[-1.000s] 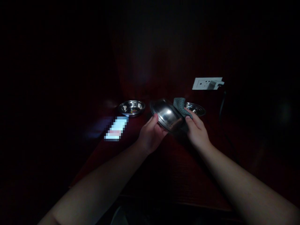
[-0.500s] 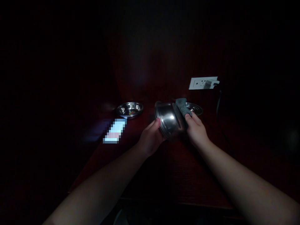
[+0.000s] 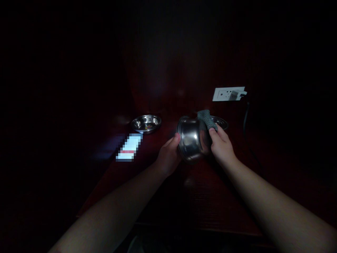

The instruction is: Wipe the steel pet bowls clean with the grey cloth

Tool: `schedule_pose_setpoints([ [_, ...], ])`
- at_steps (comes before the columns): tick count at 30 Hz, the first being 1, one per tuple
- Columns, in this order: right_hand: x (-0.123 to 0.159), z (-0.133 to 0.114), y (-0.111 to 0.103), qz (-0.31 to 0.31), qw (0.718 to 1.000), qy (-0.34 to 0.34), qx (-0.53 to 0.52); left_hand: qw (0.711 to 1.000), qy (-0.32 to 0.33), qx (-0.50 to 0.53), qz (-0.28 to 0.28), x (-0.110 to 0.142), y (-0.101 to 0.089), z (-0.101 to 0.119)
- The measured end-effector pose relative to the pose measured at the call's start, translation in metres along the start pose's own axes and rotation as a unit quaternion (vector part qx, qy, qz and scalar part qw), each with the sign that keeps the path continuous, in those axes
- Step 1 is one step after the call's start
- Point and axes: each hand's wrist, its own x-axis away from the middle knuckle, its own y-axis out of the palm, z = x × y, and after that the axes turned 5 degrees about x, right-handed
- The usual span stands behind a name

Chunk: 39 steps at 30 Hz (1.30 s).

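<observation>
Above the dark red table a shiny steel bowl (image 3: 191, 140) is tipped on its side, its rim toward the left and its base toward the right. My left hand (image 3: 170, 154) grips it by the rim, thumb on the outside; the other fingers are hidden behind it. A grey-green textured cloth (image 3: 207, 118) is pinched in my right hand (image 3: 222, 143) and lies against the bowl's base edge. Part of the bowl's base is in shadow.
A shallow steel dish (image 3: 146, 123) stands at the back left, a round steel lid or plate (image 3: 220, 122) behind my right hand. A blurred-out bright phone-like screen (image 3: 130, 147) lies at left on the table (image 3: 205, 200). A wall socket (image 3: 228, 93) holds a plug with a hanging cord.
The bowl has turned slightly in my left hand and shifted a little right and down. My right hand and the cloth have moved slightly, still at its base.
</observation>
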Motion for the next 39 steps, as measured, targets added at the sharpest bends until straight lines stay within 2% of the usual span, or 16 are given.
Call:
schedule_pose_setpoints([
  [4,-0.001,-0.004,0.0,-0.001,1.0,-0.022,0.009,0.998,0.034,0.005,0.058,-0.004,-0.002,-0.002],
  [11,0.003,-0.008,0.001,-0.004,0.996,-0.075,0.045,0.994,0.057,-0.013,0.095,-0.009,-0.007,-0.004],
  [17,0.007,-0.017,-0.002,-0.038,0.989,-0.124,0.065,0.989,0.066,-0.051,0.124,-0.01,-0.01,-0.005],
  [22,0.009,-0.024,-0.004,-0.068,0.981,-0.161,0.078,0.99,0.066,-0.064,0.111,-0.009,-0.01,-0.005],
  [31,0.013,-0.043,-0.008,-0.106,0.956,-0.248,0.114,0.985,0.059,-0.087,0.136,-0.006,-0.008,-0.003],
  [39,0.018,-0.054,-0.011,-0.131,0.94,-0.282,0.144,0.987,0.054,-0.084,0.124,-0.003,-0.006,-0.004],
])
